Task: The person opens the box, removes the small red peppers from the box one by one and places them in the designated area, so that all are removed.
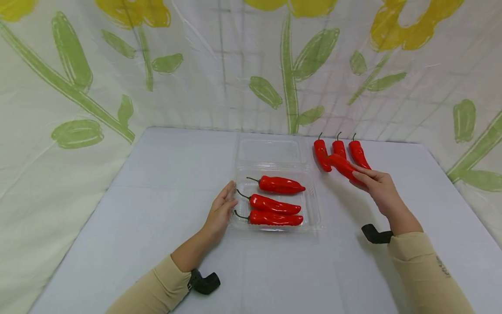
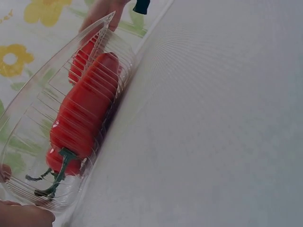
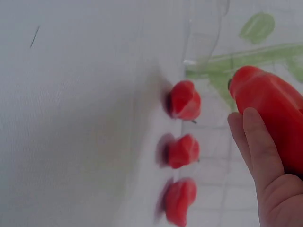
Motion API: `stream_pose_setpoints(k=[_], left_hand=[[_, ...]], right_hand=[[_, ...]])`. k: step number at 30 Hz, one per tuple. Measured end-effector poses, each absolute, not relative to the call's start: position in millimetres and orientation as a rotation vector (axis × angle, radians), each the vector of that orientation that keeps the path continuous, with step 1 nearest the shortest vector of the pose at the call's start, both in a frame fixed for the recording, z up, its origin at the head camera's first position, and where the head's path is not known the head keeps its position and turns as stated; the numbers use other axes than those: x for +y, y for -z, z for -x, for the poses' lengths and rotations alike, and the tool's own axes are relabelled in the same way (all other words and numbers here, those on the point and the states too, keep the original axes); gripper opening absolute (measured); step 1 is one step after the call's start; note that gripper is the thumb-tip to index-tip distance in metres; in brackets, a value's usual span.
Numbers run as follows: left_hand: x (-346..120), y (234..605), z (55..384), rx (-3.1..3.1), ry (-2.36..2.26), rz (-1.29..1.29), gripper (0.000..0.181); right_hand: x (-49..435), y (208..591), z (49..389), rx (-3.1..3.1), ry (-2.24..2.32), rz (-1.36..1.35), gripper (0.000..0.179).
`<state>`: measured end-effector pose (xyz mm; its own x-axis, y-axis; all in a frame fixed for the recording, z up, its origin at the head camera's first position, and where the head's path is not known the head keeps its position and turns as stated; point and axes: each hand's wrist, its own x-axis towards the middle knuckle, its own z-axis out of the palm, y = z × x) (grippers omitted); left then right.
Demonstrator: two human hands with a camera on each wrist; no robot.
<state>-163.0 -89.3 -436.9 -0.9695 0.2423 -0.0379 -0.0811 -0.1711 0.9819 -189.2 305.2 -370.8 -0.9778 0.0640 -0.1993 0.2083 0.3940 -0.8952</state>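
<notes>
Off the table at the right, my right hand (image 1: 378, 185) holds a long red pepper (image 1: 342, 166) between thumb and fingers. The right wrist view shows the same pepper (image 3: 270, 111) large beside the fingers (image 3: 260, 146). At the left side of an open clear plastic container (image 1: 313, 205), my left hand (image 1: 220, 211) grips its edge. Inside lie three red peppers, a far one (image 1: 280, 185), a middle one (image 1: 274, 205) and a near one (image 1: 276, 218), their green stems pointing left. Through the ribbed wall the left wrist view shows a pepper (image 2: 85, 109).
Three more red peppers, a left one (image 1: 321, 155), a middle one (image 1: 339, 148) and a right one (image 1: 357, 152), lie in a row at the table's back right. The container's lid (image 1: 270, 150) is folded back. A flowered cloth (image 1: 196, 96) hangs behind the white table (image 1: 157, 187).
</notes>
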Motion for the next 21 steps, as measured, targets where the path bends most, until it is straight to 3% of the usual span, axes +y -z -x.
stream_pose_setpoints(k=[9, 21], left_hand=[[-89.7, 437.4, 163.7, 1.866, -2.250, -0.192, 0.057], [-89.3, 437.7, 164.4, 1.868, -2.249, -0.172, 0.057]], right_hand=[[323.3, 375.1, 199.9, 2.421, 1.870, -0.437, 0.066], [355.9, 372.2, 225.9, 2.110, 2.305, -0.453, 0.061]])
